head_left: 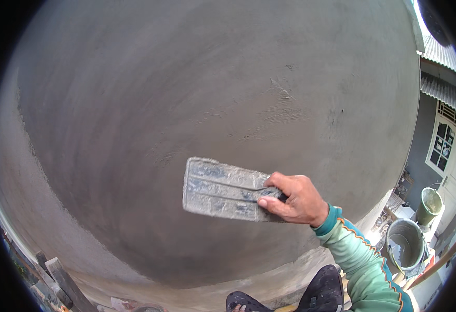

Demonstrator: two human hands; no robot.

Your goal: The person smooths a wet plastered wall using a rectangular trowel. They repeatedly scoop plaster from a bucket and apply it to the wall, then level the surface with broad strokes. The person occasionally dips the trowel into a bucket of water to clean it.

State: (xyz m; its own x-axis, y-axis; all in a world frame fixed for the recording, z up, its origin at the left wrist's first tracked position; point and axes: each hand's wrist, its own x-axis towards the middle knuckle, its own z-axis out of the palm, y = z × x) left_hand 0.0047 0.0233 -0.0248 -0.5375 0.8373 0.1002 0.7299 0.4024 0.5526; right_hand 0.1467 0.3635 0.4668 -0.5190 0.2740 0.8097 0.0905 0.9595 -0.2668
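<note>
My right hand (pixel 295 200), in a green long sleeve, grips the handle of a flat, mortar-caked rectangular trowel (pixel 223 184), fingers closed round it. The blade lies level across the lower middle of a grey plastered wall (pixel 124 93), face parallel to it; whether it touches the surface, I cannot tell. Above the trowel the plaster shows small rough streaks and wrinkles (pixel 285 93), and a paler rougher band (pixel 56 197) runs down the left side. My left hand is out of the picture.
My dark clogs (pixel 319 291) stand below on what looks like planks. At right are a large bucket (pixel 398 244) of grey slurry, a smaller green bucket (pixel 428 205) and a house door (pixel 451 171) under corrugated roofing. Wooden boards (pixel 61 281) lean at lower left.
</note>
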